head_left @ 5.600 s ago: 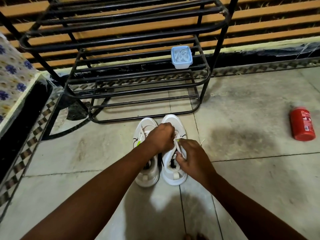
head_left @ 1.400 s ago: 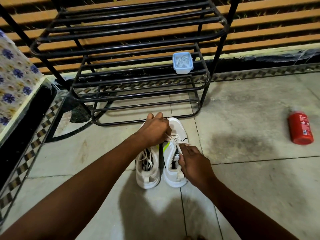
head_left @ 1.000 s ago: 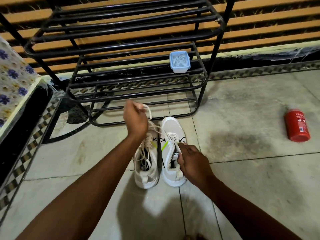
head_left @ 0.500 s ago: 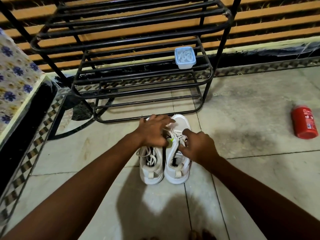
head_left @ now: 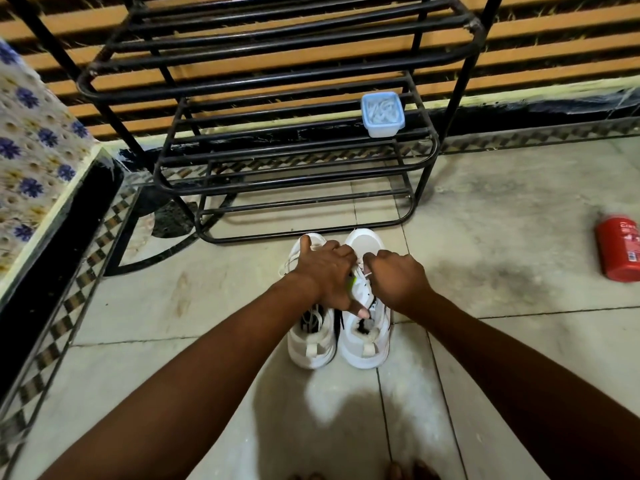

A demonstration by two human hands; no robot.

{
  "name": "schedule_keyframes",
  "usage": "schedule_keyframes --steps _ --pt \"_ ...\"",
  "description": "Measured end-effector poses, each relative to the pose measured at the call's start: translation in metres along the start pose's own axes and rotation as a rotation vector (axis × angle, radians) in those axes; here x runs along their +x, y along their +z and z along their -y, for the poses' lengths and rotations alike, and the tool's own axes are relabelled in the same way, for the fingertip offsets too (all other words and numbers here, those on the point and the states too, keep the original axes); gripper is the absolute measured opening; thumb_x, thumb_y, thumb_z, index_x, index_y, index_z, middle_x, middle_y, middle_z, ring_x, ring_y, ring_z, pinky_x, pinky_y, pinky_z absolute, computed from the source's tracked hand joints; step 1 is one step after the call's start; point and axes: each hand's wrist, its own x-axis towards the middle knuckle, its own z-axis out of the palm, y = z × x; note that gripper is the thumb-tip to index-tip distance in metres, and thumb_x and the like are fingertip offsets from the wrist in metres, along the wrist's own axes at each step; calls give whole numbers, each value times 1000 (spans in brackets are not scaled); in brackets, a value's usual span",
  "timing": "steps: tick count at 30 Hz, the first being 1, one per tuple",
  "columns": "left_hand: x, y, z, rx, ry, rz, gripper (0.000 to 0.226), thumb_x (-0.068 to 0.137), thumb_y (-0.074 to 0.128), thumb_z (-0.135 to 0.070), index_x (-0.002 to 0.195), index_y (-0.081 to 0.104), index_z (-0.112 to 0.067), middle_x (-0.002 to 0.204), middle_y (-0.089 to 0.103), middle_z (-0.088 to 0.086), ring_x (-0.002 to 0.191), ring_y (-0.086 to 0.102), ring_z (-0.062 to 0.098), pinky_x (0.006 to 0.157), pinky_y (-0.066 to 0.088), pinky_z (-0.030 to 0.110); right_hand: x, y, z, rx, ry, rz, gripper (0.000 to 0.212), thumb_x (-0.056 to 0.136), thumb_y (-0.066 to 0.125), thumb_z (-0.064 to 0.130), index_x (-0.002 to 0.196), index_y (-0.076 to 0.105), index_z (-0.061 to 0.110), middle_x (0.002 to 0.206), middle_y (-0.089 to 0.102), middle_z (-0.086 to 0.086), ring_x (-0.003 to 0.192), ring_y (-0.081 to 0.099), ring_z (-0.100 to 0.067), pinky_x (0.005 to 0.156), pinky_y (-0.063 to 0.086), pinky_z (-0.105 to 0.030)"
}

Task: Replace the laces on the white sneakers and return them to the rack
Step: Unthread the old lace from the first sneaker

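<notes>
The pair of white sneakers [head_left: 363,344] stands side by side on the tiled floor [head_left: 519,341], toes just before the black shoe rack [head_left: 294,157]. The right hand [head_left: 398,275] is fisted, pinching a white lace [head_left: 360,270] over the right shoe. The left hand [head_left: 325,271] lies across both shoes with its fingers bent; whether it holds anything is hidden. A blue lidded container [head_left: 382,114] sits at a shelf's right end. A red canister [head_left: 620,249] lies well apart.

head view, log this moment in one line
stage: lacing | sneakers: on floor before rack | right hand: pinches lace | left hand: over sneakers, grip hidden | tub: on rack shelf
</notes>
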Motion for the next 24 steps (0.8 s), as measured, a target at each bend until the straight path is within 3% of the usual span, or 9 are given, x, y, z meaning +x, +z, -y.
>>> schedule_keyframes --steps 4,8,10,12,13,14,18,21,24 --pt "2 3 -5 16 -31 7 120 57 56 -99 148 42 -23 152 44 -8 144 33 22 111 12 70 -4 -1 -5 76 55 -26 17 89 54 20 107 57 20 111 52 -5 84 65 -35 73 53 -38" --pt "2 4 -6 1 -46 12 120 57 53 -101 148 42 -24 151 45 -6 144 34 23 111 12 71 16 0 -16 368 172 -46 9 92 59 15 98 64 11 113 53 -8 90 63 -31 84 54 -42" --pt "1 3 -6 12 -56 15 120 57 50 -102 148 42 -24 150 46 -6 143 35 23 110 13 70 24 1 -18 682 257 -40 14 95 56 11 88 66 4 97 62 -14 83 62 -25 79 54 -37" --pt "1 1 -7 12 -54 24 120 57 50 -102 148 42 -24 150 46 -6 143 35 23 110 12 71 24 -4 -19 1040 332 39 23 96 53 1 74 62 4 71 61 -9 63 57 -14 58 49 -27" --pt "1 0 -7 13 -50 31 120 57 51 -102 148 43 -24 150 46 -6 144 35 23 111 11 72 23 -8 -21 1149 329 89 26 94 56 -3 69 59 4 64 56 -7 57 54 -12 55 44 -23" --pt "1 -1 -8 16 -46 38 120 57 53 -101 148 42 -24 150 45 -6 144 35 23 112 9 72 24 -8 -26 1187 300 135 27 90 61 -3 65 58 6 62 53 -7 57 52 -13 57 41 -24" --pt "0 -2 -12 63 -39 58 118 58 53 -101 148 43 -26 148 47 -8 143 37 22 114 7 69 33 -19 -30 951 103 372 28 74 73 8 54 55 17 63 49 -5 67 50 -18 67 37 -31" --pt "3 1 -10 90 -27 35 118 59 49 -102 149 42 -26 149 47 -7 144 37 23 112 7 70 32 -27 -33 1059 -16 488 22 81 71 7 66 55 11 65 46 -5 64 47 -15 64 38 -28" --pt "4 5 -8 92 -17 13 121 59 48 -103 151 40 -25 153 45 -5 146 35 26 112 6 72 18 -21 -47 1433 51 607 14 94 58 10 82 50 12 66 37 -1 56 31 -11 53 20 -28"
